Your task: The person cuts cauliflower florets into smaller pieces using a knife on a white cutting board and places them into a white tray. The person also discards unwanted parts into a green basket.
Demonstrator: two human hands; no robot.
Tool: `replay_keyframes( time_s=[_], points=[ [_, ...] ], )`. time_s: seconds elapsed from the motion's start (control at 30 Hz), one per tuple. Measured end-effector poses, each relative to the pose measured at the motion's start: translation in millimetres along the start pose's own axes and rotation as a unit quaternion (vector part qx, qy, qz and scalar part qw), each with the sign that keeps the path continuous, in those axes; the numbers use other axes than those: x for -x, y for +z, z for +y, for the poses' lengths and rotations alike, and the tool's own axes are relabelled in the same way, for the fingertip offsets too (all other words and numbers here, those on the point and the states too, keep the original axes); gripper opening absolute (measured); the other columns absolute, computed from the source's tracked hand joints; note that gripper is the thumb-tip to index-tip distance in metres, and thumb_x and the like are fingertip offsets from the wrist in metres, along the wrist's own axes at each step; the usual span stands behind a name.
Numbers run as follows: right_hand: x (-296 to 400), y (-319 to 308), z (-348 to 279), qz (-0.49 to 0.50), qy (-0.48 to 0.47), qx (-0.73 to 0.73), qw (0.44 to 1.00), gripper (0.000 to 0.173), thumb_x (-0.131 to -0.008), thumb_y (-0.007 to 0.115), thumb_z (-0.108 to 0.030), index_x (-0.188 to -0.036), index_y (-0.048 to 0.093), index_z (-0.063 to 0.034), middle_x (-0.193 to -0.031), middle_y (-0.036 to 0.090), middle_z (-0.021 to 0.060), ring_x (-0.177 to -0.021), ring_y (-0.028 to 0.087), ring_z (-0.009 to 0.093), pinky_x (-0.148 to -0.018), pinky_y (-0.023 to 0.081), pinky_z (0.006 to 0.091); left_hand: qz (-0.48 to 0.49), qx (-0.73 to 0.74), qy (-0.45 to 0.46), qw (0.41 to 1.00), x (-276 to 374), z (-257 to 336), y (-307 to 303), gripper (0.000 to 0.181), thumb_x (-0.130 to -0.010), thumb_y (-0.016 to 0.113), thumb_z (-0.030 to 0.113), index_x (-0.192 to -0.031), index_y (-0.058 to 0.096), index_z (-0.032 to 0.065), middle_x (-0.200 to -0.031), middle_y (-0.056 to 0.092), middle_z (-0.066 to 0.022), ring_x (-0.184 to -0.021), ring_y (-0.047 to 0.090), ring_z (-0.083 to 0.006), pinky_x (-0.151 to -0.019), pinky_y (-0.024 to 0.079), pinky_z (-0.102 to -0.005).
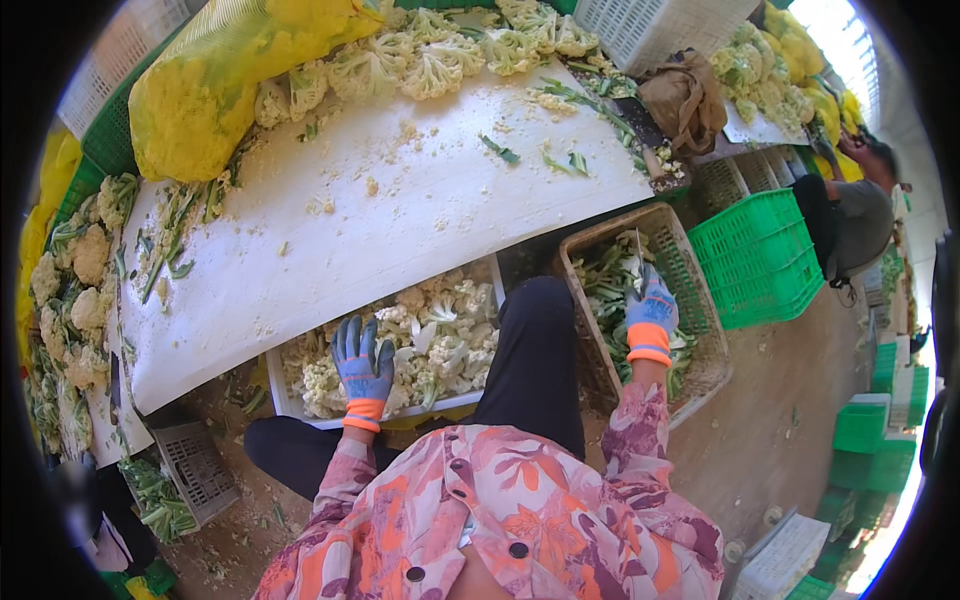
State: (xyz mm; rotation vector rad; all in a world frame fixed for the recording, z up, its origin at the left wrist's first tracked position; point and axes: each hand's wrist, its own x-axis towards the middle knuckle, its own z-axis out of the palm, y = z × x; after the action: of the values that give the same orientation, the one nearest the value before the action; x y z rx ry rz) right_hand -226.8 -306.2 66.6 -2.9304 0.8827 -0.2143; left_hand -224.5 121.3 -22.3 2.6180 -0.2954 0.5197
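My left hand, in a blue and grey work glove with an orange cuff, is spread over a white crate of cut cauliflower florets. Nothing shows in its grasp. My right hand, gloved alike, closes around a knife whose blade points away from me. It is above a brown-rimmed crate holding green cauliflower leaves and stems. Ahead lies a white work surface scattered with crumbs and leaf scraps. Cauliflower heads line its far edge.
A yellow mesh sack stands at the surface's far left. Green crates are at right, near a seated person. More cauliflower lies at far left, above a grey crate. A brown cloth bag sits at the far right corner.
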Motion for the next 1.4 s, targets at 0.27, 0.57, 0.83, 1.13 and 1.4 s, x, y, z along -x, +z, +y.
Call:
replay_keyframes(
  time_s=[0.27, 0.57, 0.83, 1.13, 1.4],
  points=[
    [-16, 8, -61, -0.057, -0.056, -0.515, 0.854, 0.034, -0.077, 0.07, -0.011, -0.109, 0.061, -0.0034, -0.094, 0.067, 0.009, -0.079, 0.062, 0.013, -0.072, 0.05, 0.0275, 0.024, 0.048, 0.09, 0.995, -70, 27, 9, 0.043, -0.079, 0.062, 0.016, -0.12, 0.054, 0.0078, -0.127, 0.048, -0.0169, -0.12, 0.041, -0.0368, -0.102, 0.029, -0.0494],
    [-43, 38, -206, -0.238, -0.209, -0.513, 0.798, 0.046, -0.069, 0.073, -0.023, -0.108, 0.056, -0.0047, -0.09, 0.064, 0.011, -0.077, 0.061, 0.021, -0.072, 0.049, 0.0328, 0.118, 0.093, 0.049, 0.987, -170, 3, 42, 0.04, -0.086, 0.059, 0.013, -0.124, 0.051, 0.0044, -0.127, 0.05, -0.0155, -0.12, 0.044, -0.0307, -0.101, 0.033, -0.0401],
    [-99, 77, -218, -0.217, 0.089, -0.713, 0.661, 0.025, -0.078, 0.066, -0.009, -0.1, 0.056, -0.0055, -0.076, 0.059, 0.0041, -0.061, 0.056, 0.011, -0.047, 0.045, 0.0254, 0.045, 0.084, 0.176, 0.98, -325, 65, 159, 0.051, -0.082, 0.063, 0.021, -0.129, 0.047, 0.0092, -0.129, 0.048, -0.0168, -0.12, 0.043, -0.0342, -0.101, 0.033, -0.0424],
    [-136, 71, -212, -0.148, 0.231, -0.849, 0.452, 0.026, -0.084, 0.062, -0.007, -0.108, 0.056, -0.01, -0.075, 0.058, -0.0034, -0.06, 0.052, 0.005, -0.045, 0.04, 0.0213, -0.11, 0.04, 0.193, 0.974, -461, 183, 302, 0.064, -0.08, 0.06, 0.046, -0.137, 0.037, 0.0328, -0.145, 0.028, -0.0157, -0.13, 0.027, -0.0405, -0.104, 0.028, -0.0482],
    [-150, 84, -206, -0.056, 0.22, -0.857, 0.462, 0.02, -0.084, 0.062, -0.005, -0.104, 0.058, -0.0069, -0.077, 0.06, -0.002, -0.06, 0.051, 0.003, -0.052, 0.042, 0.0192, -0.118, -0.03, 0.232, 0.965, -475, 206, 363, 0.039, -0.077, 0.064, 0.028, -0.115, 0.057, 0.018, -0.119, 0.054, -0.0102, -0.108, 0.05, -0.0325, -0.092, 0.043, -0.0397]
  ],
)
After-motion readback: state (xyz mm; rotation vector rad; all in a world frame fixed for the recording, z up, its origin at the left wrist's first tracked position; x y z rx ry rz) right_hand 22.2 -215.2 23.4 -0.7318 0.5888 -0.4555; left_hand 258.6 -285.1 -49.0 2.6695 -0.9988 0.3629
